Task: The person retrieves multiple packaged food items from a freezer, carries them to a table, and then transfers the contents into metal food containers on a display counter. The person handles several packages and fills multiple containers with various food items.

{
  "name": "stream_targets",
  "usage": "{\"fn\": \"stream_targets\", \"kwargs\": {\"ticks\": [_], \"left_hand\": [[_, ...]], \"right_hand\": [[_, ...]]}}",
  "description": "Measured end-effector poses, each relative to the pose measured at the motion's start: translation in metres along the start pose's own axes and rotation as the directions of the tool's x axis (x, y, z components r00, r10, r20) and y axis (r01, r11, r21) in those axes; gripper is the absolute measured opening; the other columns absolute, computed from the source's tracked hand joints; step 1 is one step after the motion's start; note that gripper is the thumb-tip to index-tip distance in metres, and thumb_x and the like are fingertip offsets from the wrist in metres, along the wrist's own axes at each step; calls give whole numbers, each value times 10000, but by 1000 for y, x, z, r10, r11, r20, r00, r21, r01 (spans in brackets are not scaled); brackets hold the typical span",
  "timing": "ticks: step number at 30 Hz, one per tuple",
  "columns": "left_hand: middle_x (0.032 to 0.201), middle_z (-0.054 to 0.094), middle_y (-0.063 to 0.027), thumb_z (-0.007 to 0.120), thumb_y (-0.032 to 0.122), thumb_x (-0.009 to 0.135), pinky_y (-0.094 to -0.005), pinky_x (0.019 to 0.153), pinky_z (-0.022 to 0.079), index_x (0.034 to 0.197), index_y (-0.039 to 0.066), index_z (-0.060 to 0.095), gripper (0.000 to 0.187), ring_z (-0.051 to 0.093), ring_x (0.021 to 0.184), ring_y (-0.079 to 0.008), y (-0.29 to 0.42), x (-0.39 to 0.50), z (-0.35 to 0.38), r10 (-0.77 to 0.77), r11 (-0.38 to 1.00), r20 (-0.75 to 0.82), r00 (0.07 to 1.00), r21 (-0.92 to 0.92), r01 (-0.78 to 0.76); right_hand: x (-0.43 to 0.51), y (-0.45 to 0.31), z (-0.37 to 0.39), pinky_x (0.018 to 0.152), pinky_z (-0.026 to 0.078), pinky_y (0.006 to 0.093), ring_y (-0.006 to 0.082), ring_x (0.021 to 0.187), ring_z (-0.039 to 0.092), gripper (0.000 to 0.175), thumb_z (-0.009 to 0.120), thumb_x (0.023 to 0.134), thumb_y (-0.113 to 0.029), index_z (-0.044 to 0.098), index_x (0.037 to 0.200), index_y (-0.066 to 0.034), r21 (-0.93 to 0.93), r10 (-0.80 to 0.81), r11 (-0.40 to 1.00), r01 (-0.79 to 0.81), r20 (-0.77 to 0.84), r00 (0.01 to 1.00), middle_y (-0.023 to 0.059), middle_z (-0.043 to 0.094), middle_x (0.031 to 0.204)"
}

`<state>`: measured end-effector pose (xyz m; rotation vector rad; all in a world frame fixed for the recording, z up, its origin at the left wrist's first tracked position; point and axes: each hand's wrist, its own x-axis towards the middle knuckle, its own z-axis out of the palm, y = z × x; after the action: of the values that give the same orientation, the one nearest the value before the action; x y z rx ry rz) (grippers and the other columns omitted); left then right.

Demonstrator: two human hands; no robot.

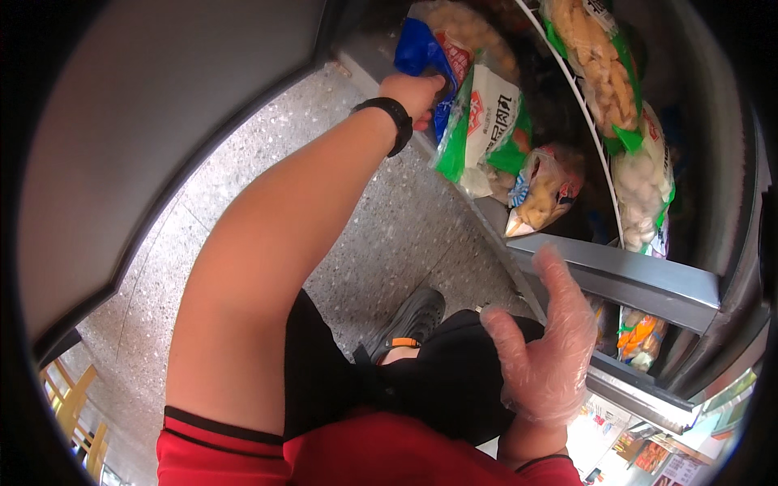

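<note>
My left hand (413, 97), bare and with a black wristband, closes on a blue plastic food bag (419, 51) at the front edge of a refrigerator or freezer shelf. Touching that bag, a white and green bag (489, 112) with printed writing leans over the shelf's edge. Behind them lies a clear bag of round pale balls (468, 27). A smaller clear bag with yellowish pieces (544, 194) sits nearer the metal crossbar. My right hand (547, 346), in a clear plastic glove, is raised with thumb and fingers apart, holding nothing, in front of the lower part of the cabinet.
A wire rack edge (583, 103) separates the front bags from further bags of tan pieces (598, 67) and whitish balls (641, 188). A metal crossbar (620, 267) spans the cabinet. An open grey door (164, 121) stands at left, above the speckled floor (377, 225). Wooden chairs (73, 407) are lower left.
</note>
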<state>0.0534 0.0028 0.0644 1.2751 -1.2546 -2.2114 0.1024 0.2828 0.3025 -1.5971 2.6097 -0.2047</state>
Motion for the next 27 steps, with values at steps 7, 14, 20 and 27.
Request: {"fn": "stream_targets", "kwargs": {"ticks": [7,14,20,27], "left_hand": [[1178,720,-208,746,540,904,-380,878,534,1195,-112,690,716,690,1017,-268,-10,86,42,202,978,-188,961,93,-187],[999,698,-201,696,148,863,-425,821,528,1084,-3,672,269,668,992,-330,-5,136,13,212,961,-304,929,-110,-255],[1176,710,-169,599,132,952,-425,1017,524,1173,15,649,254,672,1097,-321,49,88,-32,235,685,70,969,-719,-114],[1338,670,-177,551,90,937,-514,1119,480,1360,5,570,432,643,1226,-357,21,7,-29,136,506,92,986,-862,11]], "right_hand": [[-9,12,-6,932,536,495,472,1061,663,711,867,786,-244,567,1349,70,-14,-46,999,47,21,999,280,674,1193],[-7,19,-4,915,540,485,425,1054,667,735,865,774,-262,547,1374,19,16,-115,993,115,54,992,232,673,1214],[-10,19,-8,892,541,470,413,1042,664,719,862,768,-253,554,1360,14,133,-168,979,156,91,981,208,665,1235],[-8,2,-4,885,536,472,401,1063,652,726,857,749,-253,561,1361,3,87,-210,976,200,126,970,207,640,1271]]}}
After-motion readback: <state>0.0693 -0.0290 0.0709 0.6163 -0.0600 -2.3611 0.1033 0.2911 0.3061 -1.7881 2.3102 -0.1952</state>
